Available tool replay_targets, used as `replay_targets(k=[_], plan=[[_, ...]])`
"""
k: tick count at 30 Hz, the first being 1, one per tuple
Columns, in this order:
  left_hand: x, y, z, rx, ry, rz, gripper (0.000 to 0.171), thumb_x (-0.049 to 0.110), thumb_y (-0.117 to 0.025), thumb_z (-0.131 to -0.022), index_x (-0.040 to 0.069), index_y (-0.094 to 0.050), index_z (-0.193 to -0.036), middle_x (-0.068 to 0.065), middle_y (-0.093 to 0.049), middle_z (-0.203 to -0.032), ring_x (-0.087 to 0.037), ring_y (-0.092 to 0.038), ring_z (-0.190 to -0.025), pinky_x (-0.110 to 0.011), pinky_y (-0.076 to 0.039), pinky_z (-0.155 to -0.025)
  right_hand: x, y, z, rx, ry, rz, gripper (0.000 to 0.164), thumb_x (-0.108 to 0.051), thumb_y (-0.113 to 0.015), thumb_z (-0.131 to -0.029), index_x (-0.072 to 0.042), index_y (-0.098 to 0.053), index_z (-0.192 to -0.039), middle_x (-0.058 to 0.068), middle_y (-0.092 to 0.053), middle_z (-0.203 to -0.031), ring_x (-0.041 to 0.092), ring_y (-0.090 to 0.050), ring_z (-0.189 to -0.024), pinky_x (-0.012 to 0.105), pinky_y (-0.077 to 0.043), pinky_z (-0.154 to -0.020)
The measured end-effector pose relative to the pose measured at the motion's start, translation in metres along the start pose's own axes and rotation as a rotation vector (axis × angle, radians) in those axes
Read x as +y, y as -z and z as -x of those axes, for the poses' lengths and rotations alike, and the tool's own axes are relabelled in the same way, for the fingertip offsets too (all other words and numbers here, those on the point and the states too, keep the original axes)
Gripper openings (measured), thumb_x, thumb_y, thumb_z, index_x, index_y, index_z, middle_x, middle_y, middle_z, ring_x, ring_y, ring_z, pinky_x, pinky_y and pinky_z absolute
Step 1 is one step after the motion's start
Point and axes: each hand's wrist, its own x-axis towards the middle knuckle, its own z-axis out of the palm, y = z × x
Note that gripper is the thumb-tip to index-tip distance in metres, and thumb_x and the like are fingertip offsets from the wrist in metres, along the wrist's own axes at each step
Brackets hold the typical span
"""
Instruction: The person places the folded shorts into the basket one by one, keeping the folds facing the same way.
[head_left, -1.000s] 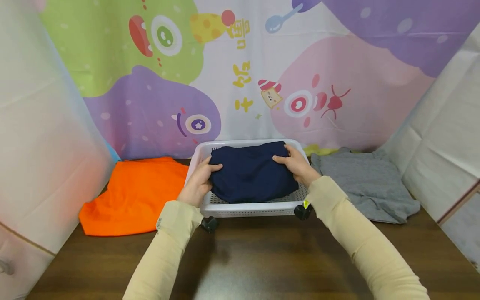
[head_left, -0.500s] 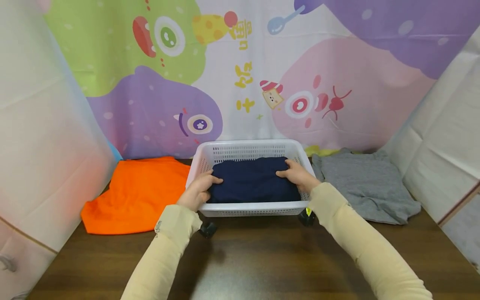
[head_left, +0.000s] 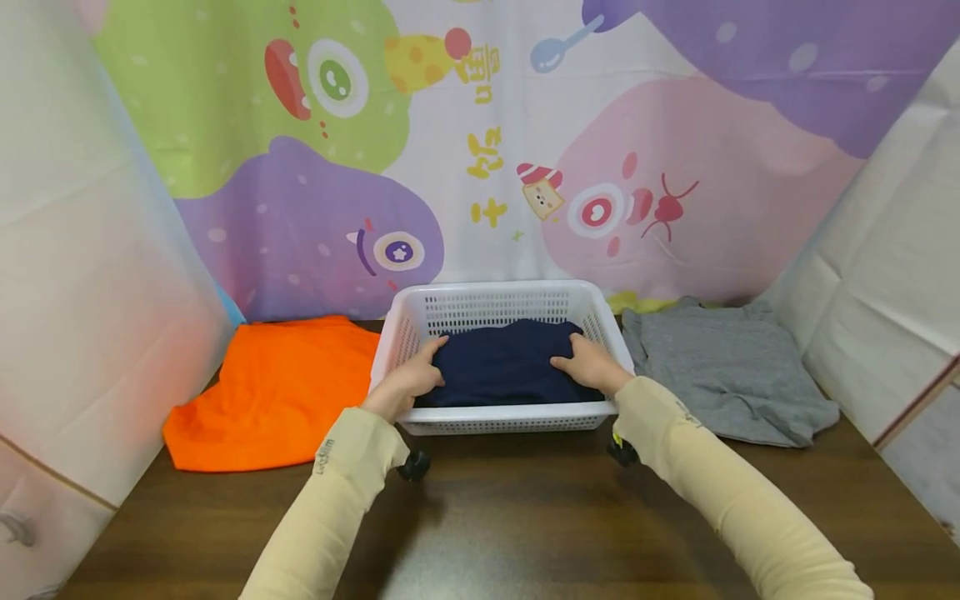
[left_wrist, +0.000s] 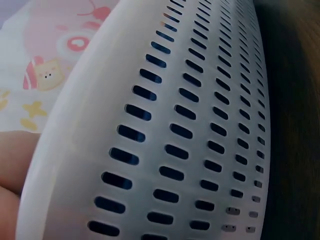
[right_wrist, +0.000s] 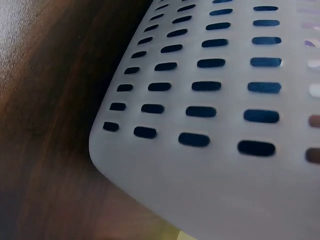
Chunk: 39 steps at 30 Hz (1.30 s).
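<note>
A folded navy garment (head_left: 502,362) lies inside a white perforated plastic basket (head_left: 510,412). At the garment's left end is my left hand (head_left: 408,379), thumb and index finger spread apart against its edge. My right hand (head_left: 592,367) holds the right end, thumb on top; its other fingers are mostly hidden. Both wrists cross the basket's front corners. In the left wrist view the basket wall (left_wrist: 200,120) fills most of the picture, with a bit of the left hand (left_wrist: 15,165) at the edge. Dark cloth shows through the slots of the basket wall (right_wrist: 165,175) in the right wrist view.
An orange garment (head_left: 285,392) lies spread to the left of the basket, and a grey one (head_left: 727,367) to the right. All stand on a brown wooden table (head_left: 517,508). A cartoon-printed curtain (head_left: 480,242) hangs behind, with pale panels at both sides.
The navy garment has gone down from above the basket into it, with both hands lowering. The left thumb has come off the garment's top to its side.
</note>
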Motion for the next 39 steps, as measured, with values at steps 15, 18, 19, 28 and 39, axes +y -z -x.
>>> replay_targets(k=[15, 18, 19, 28, 39], plan=[[0.025, 0.005, 0.014, 0.044, -0.178, 0.093, 0.065, -0.011, -0.044, -0.084, 0.017, -0.029, -0.141, -0.012, -0.020, -0.148, -0.030, -0.024, -0.132, -0.047, -0.017, -0.110, 0.003, 0.001, 0.001, 0.086, 0.090, -0.224, 0.065, -0.023, -0.046, -0.095, 0.001, -0.011, -0.144, 0.022, -0.013, -0.149, 0.039, -0.016, -0.135, 0.051, -0.021, -0.107], [0.022, 0.004, 0.014, 0.062, -0.114, 0.047, 0.067, -0.012, -0.044, -0.082, 0.014, -0.028, -0.142, -0.014, -0.021, -0.148, -0.031, -0.023, -0.132, -0.047, -0.019, -0.109, 0.003, 0.001, 0.000, 0.088, 0.063, -0.198, 0.065, -0.023, -0.047, -0.095, 0.001, -0.012, -0.144, 0.023, -0.015, -0.149, 0.039, -0.018, -0.135, 0.050, -0.023, -0.107], [0.021, 0.004, 0.014, 0.058, -0.087, 0.018, 0.068, -0.012, -0.044, -0.081, 0.012, -0.027, -0.142, -0.015, -0.021, -0.148, -0.032, -0.023, -0.133, -0.048, -0.019, -0.109, 0.003, 0.001, -0.001, 0.077, 0.050, -0.170, 0.065, -0.023, -0.048, -0.095, 0.003, -0.013, -0.144, 0.023, -0.015, -0.148, 0.039, -0.019, -0.134, 0.050, -0.023, -0.107], [0.020, 0.001, 0.013, -0.037, 0.054, -0.374, 0.068, 0.000, -0.055, -0.082, 0.008, -0.027, -0.143, -0.017, -0.032, -0.144, -0.031, -0.034, -0.129, -0.043, -0.034, -0.102, 0.002, 0.000, -0.002, -0.091, -0.027, 0.063, 0.065, -0.025, -0.044, -0.096, 0.014, -0.015, -0.139, 0.031, -0.018, -0.144, 0.043, -0.023, -0.131, 0.050, -0.028, -0.104], [0.022, -0.005, 0.021, 0.107, -0.024, -0.644, 0.065, 0.013, -0.070, -0.074, 0.004, -0.044, -0.133, -0.025, -0.045, -0.129, -0.035, -0.044, -0.114, -0.044, -0.040, -0.093, -0.002, -0.002, 0.009, 0.096, 0.157, 0.178, 0.069, -0.018, -0.060, -0.087, 0.009, -0.022, -0.138, 0.030, -0.029, -0.139, 0.041, -0.033, -0.126, 0.048, -0.032, -0.102]])
